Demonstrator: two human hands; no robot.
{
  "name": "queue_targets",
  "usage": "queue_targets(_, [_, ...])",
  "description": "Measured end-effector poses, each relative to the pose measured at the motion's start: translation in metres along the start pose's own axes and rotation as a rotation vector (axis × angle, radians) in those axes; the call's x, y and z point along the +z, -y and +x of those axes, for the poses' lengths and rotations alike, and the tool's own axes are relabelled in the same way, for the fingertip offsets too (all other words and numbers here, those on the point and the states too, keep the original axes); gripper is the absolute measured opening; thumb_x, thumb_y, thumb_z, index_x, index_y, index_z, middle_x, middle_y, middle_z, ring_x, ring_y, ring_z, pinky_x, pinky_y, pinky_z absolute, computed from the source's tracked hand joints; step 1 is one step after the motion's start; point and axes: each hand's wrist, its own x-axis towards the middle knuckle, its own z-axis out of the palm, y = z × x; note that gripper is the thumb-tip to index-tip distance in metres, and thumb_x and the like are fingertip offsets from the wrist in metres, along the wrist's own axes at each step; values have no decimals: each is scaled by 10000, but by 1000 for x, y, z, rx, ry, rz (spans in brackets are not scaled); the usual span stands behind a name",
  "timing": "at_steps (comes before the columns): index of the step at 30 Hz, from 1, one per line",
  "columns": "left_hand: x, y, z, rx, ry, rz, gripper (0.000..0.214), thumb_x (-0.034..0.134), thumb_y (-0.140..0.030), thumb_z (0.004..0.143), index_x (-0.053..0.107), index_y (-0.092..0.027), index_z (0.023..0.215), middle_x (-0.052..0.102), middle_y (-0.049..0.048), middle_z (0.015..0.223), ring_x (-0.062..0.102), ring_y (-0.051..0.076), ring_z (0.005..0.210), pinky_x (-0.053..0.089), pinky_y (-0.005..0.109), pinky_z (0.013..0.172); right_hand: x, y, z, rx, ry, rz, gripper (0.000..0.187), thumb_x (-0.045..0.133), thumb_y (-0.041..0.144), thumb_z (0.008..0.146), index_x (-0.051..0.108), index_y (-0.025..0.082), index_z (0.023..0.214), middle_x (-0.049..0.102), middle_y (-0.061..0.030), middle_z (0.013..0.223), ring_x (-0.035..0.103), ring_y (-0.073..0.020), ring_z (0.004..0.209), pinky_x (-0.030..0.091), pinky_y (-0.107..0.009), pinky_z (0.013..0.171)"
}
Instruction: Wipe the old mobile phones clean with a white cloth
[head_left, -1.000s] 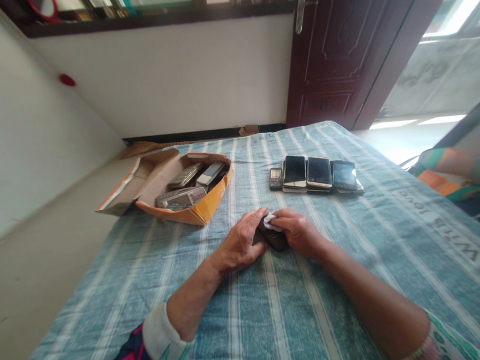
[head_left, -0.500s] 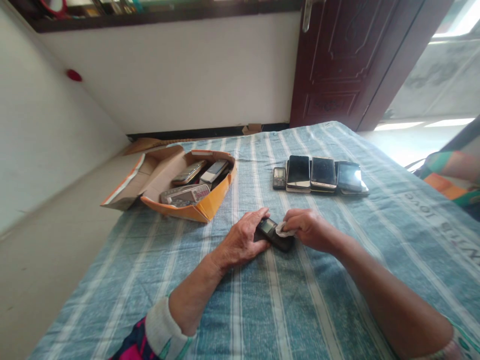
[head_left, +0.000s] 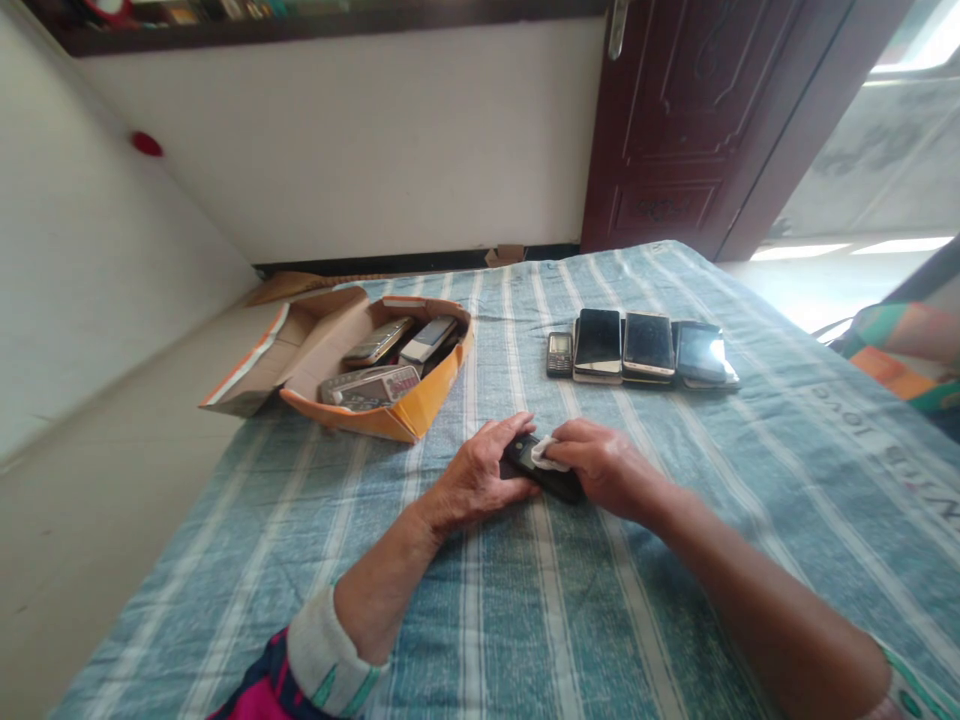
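Observation:
A dark mobile phone lies at a slant on the striped cloth, in front of me. My left hand grips its far-left end between thumb and fingers. Pinched in the fingers of my right hand is a crumpled white tissue, pressed against the phone's face. The tissue and fingers cover most of the screen and keys.
An orange cardboard box with its lid open stands at left, holding several phones and a patterned tin. At back right, a small keypad phone lies beside stacked smartphones. Striped cloth covers the surface.
My right hand has slid the tissue left along the phone, from its lower part up over the screen. My left hand stays almost in place on the phone's end.

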Motion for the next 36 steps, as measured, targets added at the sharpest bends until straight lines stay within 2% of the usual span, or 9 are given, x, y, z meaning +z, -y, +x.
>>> queue_targets(6, [1,-1,0,-52,-29,-19,768,764,-174,638,438,-216,1332,632,66,1170,585,233,1058,503,402,898,-4,2,0,-36,73,-97,240,494,96,879,629,175,698,561,-33,736,494,-152,709,360,-252,593])
queue_targets(14, [0,-2,0,-73,-53,-9,776,794,-180,596,470,-186,1301,642,59,1099,598,218,992,520,365,834,-15,-5,-2,-23,107,12,261,498,2,801,651,168,670,577,-20,710,507,-119,652,356,-231,567])
queue_targets(17, [-2,-1,0,-63,-95,50,737,783,-194,611,485,-179,1285,645,59,1070,597,224,974,521,370,819,-18,-12,-3,-5,76,56,295,475,-20,786,667,175,677,585,-16,705,523,-115,648,366,-226,563])
queue_targets(19, [-3,0,0,-57,-133,112,692,769,-216,632,500,-179,1268,644,63,1048,592,234,968,517,383,819,-16,-14,-3,18,10,36,305,459,-6,812,681,179,715,602,-26,737,543,-127,684,392,-236,591])
queue_targets(23, [-2,2,1,-21,-180,208,632,772,-286,652,529,-165,1222,643,69,994,589,237,929,498,400,846,-5,-2,0,-9,-123,-52,284,423,41,888,674,163,834,612,-67,829,546,-178,801,443,-288,674])
queue_targets(26, [0,2,2,5,-208,232,587,756,-357,677,544,-164,1189,640,65,949,595,232,892,497,392,837,4,15,4,-109,-72,-111,251,429,90,926,645,161,820,595,-82,846,527,-201,861,460,-310,705])
queue_targets(29, [1,2,3,7,-220,244,542,736,-330,692,549,-169,1174,641,62,937,601,229,882,499,383,827,9,23,5,-151,-32,-179,255,439,109,932,622,163,762,578,-82,823,505,-207,839,457,-315,673])
queue_targets(36, [0,1,1,-17,-200,255,571,775,-267,650,547,-158,1163,637,62,945,588,233,891,496,383,819,5,4,0,-134,-98,-205,335,413,53,907,583,171,644,554,-58,728,480,-185,766,422,-295,624])
